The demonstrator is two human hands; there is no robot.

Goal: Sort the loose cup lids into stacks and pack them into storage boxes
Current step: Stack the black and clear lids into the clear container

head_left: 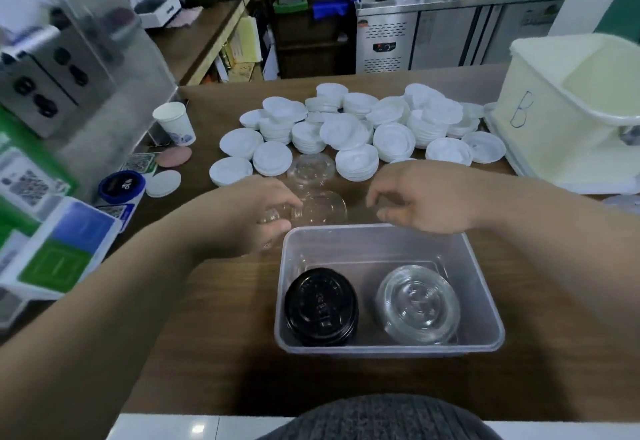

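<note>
From my remote seat I see both hands reaching over the wooden tabletop [221, 335], just beyond the far rim of the clear storage box [391, 230]. The left hand [249, 209] has its fingers curled round a small bunch of clear lids [273, 220], held tilted just above the tabletop at the box's far-left corner. Another clear lid [323, 209] lies flat on the wood right beside that hand, and a further one [311, 169] sits a little behind it, against the white pile. The right hand [427, 197] hovers over the box's far edge with its fingers loosely curled and thumb and forefinger apart; I can make out nothing between them. Inside the box, a stack of black lids [320, 306] stands in the near-left part and a stack of clear lids [417, 308] in the near-right part, the two close but not touching. Across the far half of the tabletop spread the white lids [346, 124], some in short stacks, some single. At the right stands a cream box marked B [554, 113], and at the left a paper cup [175, 124], upright.
</note>
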